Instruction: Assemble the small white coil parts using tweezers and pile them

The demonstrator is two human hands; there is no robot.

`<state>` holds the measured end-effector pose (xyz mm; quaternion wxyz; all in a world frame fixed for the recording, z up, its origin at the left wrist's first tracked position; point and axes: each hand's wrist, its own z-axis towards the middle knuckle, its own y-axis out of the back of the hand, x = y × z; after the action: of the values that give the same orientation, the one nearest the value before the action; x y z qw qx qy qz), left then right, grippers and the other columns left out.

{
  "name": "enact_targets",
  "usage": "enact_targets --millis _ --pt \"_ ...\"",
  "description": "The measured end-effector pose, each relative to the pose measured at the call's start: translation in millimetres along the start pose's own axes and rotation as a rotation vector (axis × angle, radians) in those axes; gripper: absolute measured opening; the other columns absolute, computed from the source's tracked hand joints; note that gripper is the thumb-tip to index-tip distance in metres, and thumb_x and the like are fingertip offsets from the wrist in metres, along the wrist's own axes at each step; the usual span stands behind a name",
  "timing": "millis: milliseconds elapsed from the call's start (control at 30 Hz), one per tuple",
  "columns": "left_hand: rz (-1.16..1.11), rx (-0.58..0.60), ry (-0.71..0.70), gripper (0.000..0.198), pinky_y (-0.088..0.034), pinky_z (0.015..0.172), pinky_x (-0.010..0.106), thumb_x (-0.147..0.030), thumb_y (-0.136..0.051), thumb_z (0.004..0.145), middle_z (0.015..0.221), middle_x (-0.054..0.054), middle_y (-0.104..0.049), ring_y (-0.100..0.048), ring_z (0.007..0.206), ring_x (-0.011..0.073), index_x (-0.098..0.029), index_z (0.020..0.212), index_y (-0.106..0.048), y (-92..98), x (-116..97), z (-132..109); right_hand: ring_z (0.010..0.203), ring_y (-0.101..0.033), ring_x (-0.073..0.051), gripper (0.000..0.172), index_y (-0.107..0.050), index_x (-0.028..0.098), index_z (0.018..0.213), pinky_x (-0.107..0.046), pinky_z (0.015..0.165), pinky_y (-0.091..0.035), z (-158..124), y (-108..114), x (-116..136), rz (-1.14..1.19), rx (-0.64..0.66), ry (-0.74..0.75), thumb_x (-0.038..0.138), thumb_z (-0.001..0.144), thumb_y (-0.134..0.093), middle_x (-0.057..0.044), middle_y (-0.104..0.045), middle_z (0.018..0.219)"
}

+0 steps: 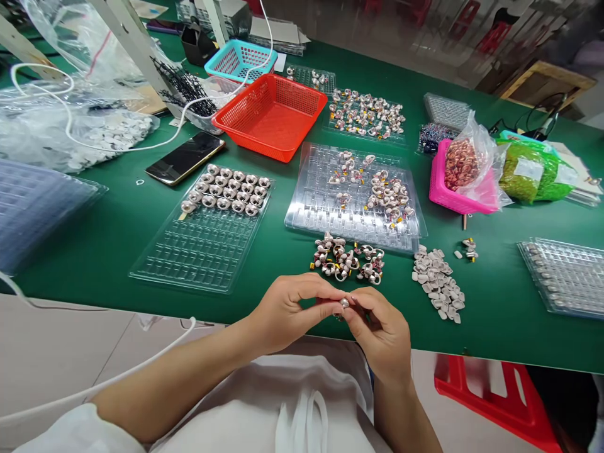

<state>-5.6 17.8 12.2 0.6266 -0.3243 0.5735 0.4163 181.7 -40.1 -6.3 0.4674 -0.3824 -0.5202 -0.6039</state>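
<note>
My left hand (287, 311) and my right hand (382, 330) meet at the table's front edge, fingertips pinched on one small pale earbud-like part (345, 303). Its details are mostly hidden by the fingers. Just beyond them lies a heap of similar looped parts (346, 258) with bits of yellow. To the right is a pile of small light-grey caps (438, 283). Left of my hands, a clear tray (189, 251) holds rows of rounded parts (231, 189) in its far slots. More loose parts lie on stacked clear trays (321, 189) straight ahead.
A red basket (268, 119), a blue basket (240, 58) and a phone (185, 157) stand at the back left. A pink basket (467, 200) and green bags (533, 173) are at the right. Stacked trays (566, 277) lie near the right edge. A white cable (141, 148) crosses the left.
</note>
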Motion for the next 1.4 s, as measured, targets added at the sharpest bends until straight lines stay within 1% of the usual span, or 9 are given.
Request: enact_targets --millis 67,233,400,533,767,1100,1267,1400 --pt "-0.001 -0.019 -0.018 0.015 -0.057 0.072 0.027 -0.015 -0.075 0.085 0.084 0.008 -0.081 -0.072 0.076 0.0185 -0.016 0.098 -0.082 -1.8 -1.1 -0.6 0.080 -0.065 -0.015 0.021 -0.072 0.029 0.104 -0.025 0.061 -0.052 -0.5 -2.0 -1.7 0.050 -0.035 0.007 0.013 0.092 -0.067 -0.002 -0.068 0.095" --pt "0.041 -0.101 0.018 0.012 -0.055 0.066 0.023 -0.012 -0.075 0.082 0.080 0.006 -0.080 -0.070 0.071 0.0158 -0.014 0.092 -0.081 -6.6 -5.0 -1.3 0.081 -0.065 -0.015 0.025 -0.074 0.030 0.106 -0.025 0.064 -0.053 -4.0 -13.5 -10.3 0.175 -0.132 0.024 0.010 0.091 -0.067 -0.002 -0.068 0.096" --pt "0.067 -0.113 -0.018 0.010 -0.055 0.067 0.021 -0.009 -0.073 0.080 0.076 0.006 -0.078 -0.070 0.070 0.0145 -0.012 0.088 -0.080 -9.2 -7.5 -0.6 0.079 -0.064 -0.015 0.022 -0.075 0.027 0.104 -0.027 0.065 -0.055 -8.5 -21.5 -17.0 0.318 -0.180 -0.037 0.011 0.092 -0.067 -0.002 -0.065 0.094" --pt "0.098 -0.112 -0.064 0.013 -0.056 0.068 0.021 -0.008 -0.073 0.080 0.076 0.006 -0.078 -0.069 0.070 0.0138 -0.012 0.090 -0.080 -9.9 -8.8 -0.2 0.077 -0.063 -0.014 0.019 -0.075 0.027 0.103 -0.027 0.063 -0.054 -9.0 -22.6 -20.5 0.395 -0.189 -0.060 0.013 0.092 -0.068 -0.002 -0.064 0.093" --pt "0.115 -0.121 -0.081 0.012 -0.055 0.066 0.023 -0.010 -0.074 0.082 0.074 0.008 -0.077 -0.069 0.069 0.0152 -0.011 0.092 -0.082 -11.4 -9.7 -0.4 0.077 -0.062 -0.015 0.015 -0.075 0.026 0.098 -0.026 0.062 -0.052 -9.6 -22.5 -23.6 0.388 -0.191 -0.060 0.014 0.091 -0.070 -0.002 -0.064 0.090" --pt "0.131 -0.110 -0.139 0.013 -0.056 0.066 0.025 -0.009 -0.072 0.083 0.078 0.009 -0.079 -0.070 0.069 0.0165 -0.012 0.092 -0.081 -8.8 -7.6 -0.2 0.080 -0.065 -0.016 0.022 -0.076 0.028 0.102 -0.028 0.064 -0.056 -8.5 -25.4 -22.6 0.373 -0.190 -0.027 0.011 0.091 -0.069 -0.002 -0.066 0.094" --pt "0.139 -0.106 -0.153 0.015 -0.057 0.067 0.025 -0.009 -0.072 0.083 0.079 0.008 -0.080 -0.072 0.070 0.0166 -0.015 0.093 -0.081 -7.7 -7.0 -0.3 0.080 -0.066 -0.016 0.020 -0.076 0.027 0.103 -0.029 0.066 -0.057 -9.1 -23.0 -21.4 0.278 -0.194 -0.008 0.012 0.090 -0.070 -0.003 -0.068 0.094" --pt "0.116 -0.101 -0.118 0.014 -0.059 0.072 0.025 -0.011 -0.073 0.083 0.087 0.009 -0.081 -0.075 0.078 0.0179 -0.017 0.093 -0.082 -6.5 -5.3 -1.5 0.078 -0.066 -0.016 0.019 -0.075 0.027 0.102 -0.028 0.064 -0.056 -8.4 -19.9 -18.1 0.192 -0.192 0.002 0.013 0.091 -0.069 -0.003 -0.068 0.093"
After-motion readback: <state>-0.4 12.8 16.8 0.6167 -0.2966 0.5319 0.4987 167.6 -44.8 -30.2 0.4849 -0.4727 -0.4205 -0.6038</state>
